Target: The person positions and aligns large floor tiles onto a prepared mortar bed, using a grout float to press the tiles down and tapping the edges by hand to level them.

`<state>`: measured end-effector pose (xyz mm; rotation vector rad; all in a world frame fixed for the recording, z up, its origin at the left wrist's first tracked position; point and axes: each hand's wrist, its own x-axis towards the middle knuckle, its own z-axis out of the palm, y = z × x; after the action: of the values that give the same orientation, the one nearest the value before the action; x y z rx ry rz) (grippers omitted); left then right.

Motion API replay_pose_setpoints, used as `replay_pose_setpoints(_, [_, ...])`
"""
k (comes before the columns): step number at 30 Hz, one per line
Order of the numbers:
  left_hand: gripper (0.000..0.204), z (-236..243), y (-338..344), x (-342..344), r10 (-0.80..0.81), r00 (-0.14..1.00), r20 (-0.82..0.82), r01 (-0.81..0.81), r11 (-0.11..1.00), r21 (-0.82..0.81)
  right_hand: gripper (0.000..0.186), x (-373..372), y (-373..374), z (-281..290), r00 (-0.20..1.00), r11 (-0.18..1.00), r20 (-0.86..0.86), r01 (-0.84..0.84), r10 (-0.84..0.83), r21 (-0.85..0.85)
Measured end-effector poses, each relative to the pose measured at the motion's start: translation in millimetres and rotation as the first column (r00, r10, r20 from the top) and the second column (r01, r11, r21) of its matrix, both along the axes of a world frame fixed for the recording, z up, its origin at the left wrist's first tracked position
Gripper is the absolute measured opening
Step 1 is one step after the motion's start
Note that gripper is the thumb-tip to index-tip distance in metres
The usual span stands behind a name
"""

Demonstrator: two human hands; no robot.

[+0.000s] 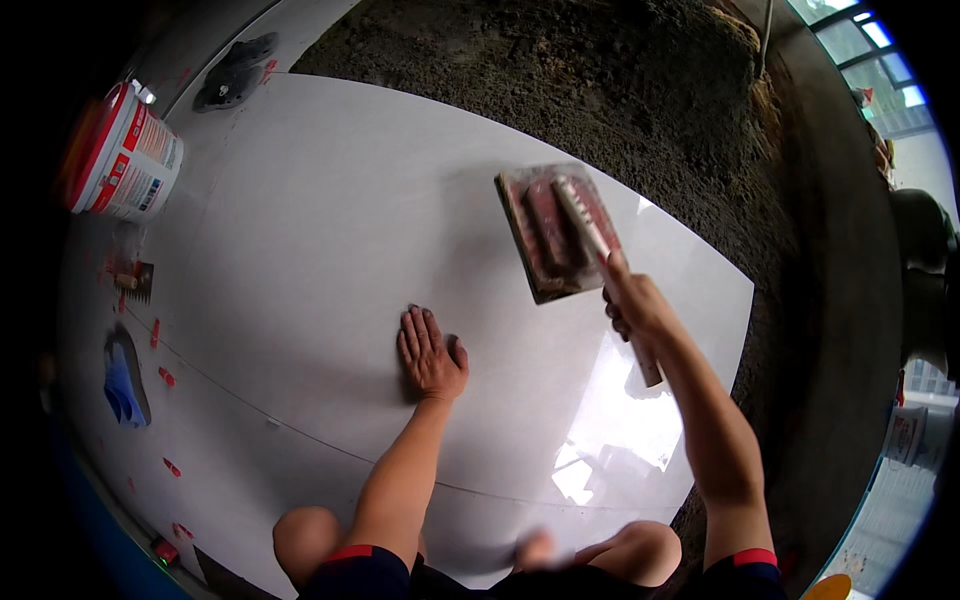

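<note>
Tile floor (300,220): bucket (145,170) 10 o'clock, notched trowel (143,283) 9, slipper (124,380) 8:30, red clips (167,377) mainly 8-9, dark item (236,75) 10:30.

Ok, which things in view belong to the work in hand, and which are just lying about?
In the work:
flat tool, in the right hand
tile, under the left hand
mortar, probably, alongside

Lying about:
blue footwear
dark footwear
bucket, trowel, red pieces: idle, though likely work gear
</note>
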<state>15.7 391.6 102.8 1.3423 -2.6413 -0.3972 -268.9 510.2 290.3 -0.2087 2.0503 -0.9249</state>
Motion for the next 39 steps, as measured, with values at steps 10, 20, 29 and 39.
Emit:
replay_pose_setpoints(10, [0.078, -12.4, -1.0, 6.4, -0.054, 0.998, -0.038, 0.054, 0.999, -0.004, 0.070, -1.1, -57.7, 63.1, 0.715, 0.834, -0.475, 0.285, -0.513, -0.472])
replay_pose_setpoints(20, [0.084, 17.7, -30.9, 23.6, -0.400, 0.907, 0.131, 0.390, 0.916, 0.100, 0.071, 99.8, 70.2, -126.7, 0.958, 0.944, 0.006, 0.282, -0.287, 0.171])
replay_pose_setpoints(29, [0.086, 1.8, -84.6, 73.9, -0.533, 0.830, 0.165, 0.534, 0.844, 0.039, 0.072, 131.5, 92.8, -110.0, 0.964, 0.981, 0.200, 0.152, -0.174, 0.124])
replay_pose_setpoints(39, [0.081, -13.2, -51.3, 214.4, -0.261, 0.944, 0.204, 0.275, 0.960, -0.046, 0.060, 91.5, 90.6, 200.9, 0.808, 0.967, -0.560, 0.041, -0.181, -0.252])
